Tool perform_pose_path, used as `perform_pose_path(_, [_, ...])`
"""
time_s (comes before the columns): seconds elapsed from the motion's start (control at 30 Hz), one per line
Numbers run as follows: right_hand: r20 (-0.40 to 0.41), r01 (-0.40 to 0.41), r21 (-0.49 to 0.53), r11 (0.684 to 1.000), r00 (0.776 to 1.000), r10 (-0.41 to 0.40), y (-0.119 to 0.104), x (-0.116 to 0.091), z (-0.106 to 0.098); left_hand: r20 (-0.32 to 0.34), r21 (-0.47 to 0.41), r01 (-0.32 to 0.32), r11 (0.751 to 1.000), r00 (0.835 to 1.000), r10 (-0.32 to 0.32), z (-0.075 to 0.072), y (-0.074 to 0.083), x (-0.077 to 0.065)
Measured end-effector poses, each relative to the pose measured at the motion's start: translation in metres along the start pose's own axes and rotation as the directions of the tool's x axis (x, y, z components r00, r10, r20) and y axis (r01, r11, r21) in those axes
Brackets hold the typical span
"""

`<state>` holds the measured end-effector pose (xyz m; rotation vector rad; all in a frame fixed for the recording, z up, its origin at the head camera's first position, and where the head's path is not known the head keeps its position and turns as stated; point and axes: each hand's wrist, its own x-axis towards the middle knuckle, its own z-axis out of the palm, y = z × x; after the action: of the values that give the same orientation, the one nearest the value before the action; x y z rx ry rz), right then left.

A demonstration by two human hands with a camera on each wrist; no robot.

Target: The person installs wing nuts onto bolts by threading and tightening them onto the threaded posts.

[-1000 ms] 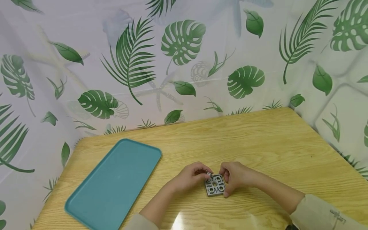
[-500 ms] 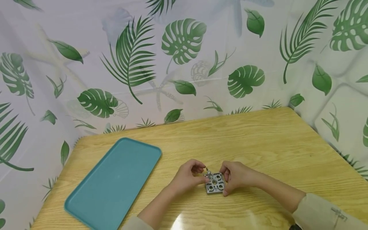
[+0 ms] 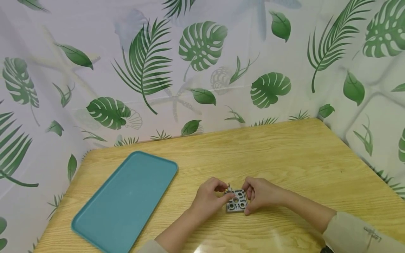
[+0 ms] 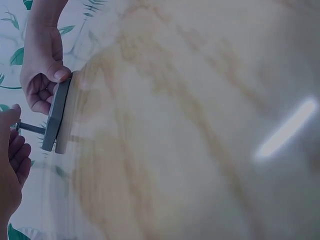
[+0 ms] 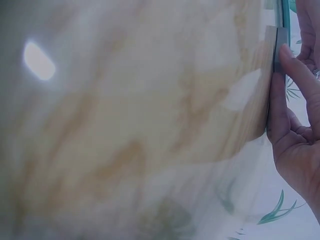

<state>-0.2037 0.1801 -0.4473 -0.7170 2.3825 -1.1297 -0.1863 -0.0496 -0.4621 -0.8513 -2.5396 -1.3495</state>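
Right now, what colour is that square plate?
The square plate is grey, clearest in the head view.

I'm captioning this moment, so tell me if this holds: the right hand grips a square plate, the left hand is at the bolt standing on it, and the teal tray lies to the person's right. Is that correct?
Not quite: the teal tray lies to the person's left, as the head view shows. The rest of your caption stands.

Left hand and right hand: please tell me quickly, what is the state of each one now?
Left hand: closed, pinching the metal screw.
Right hand: closed, gripping the grey plate by its edges.
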Motion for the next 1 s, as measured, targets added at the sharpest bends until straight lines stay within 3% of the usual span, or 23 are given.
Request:
perform_pose_path(0.17, [-0.003, 0.002, -0.018, 1.000, 1.000, -0.002, 0.000, 0.000, 0.000, -0.001, -0.001, -0.056, 0.998, 0.998, 0.056, -0.004, -0.001, 0.000])
perform_pose_path(0.3, [-0.003, 0.007, -0.025, 1.000, 1.000, -0.007, -0.001, 0.001, 0.000, 0.015, -0.002, -0.020, 1.000, 1.000, 0.020, -0.008, -0.001, 0.002])
perform_pose_path(0.5, [0.004, -0.002, -0.019, 1.000, 1.000, 0.002, -0.001, 0.002, -0.001, 0.158, -0.056, 0.041, 0.998, 0.987, -0.032, -0.015, -0.010, 0.017])
perform_pose_path(0.63, [0.005, -0.011, -0.016, 1.000, 1.000, 0.011, -0.001, 0.002, -0.001, 0.270, -0.120, 0.079, 0.990, 0.962, -0.044, -0.019, -0.015, 0.029])
perform_pose_path(0.77, [0.009, -0.009, -0.017, 1.000, 1.000, 0.009, -0.001, 0.002, -0.001, 0.342, -0.174, 0.115, 0.978, 0.938, -0.049, -0.019, -0.018, 0.037])
perform_pose_path(0.87, [0.009, -0.004, -0.026, 1.000, 1.000, 0.004, -0.001, 0.002, -0.001, 0.358, -0.196, 0.114, 0.974, 0.933, -0.037, -0.018, -0.017, 0.039])
perform_pose_path(1.0, [0.009, 0.002, -0.028, 1.000, 1.000, -0.002, -0.001, 0.003, -0.001, 0.319, -0.172, 0.132, 0.976, 0.945, -0.071, -0.017, -0.017, 0.035])
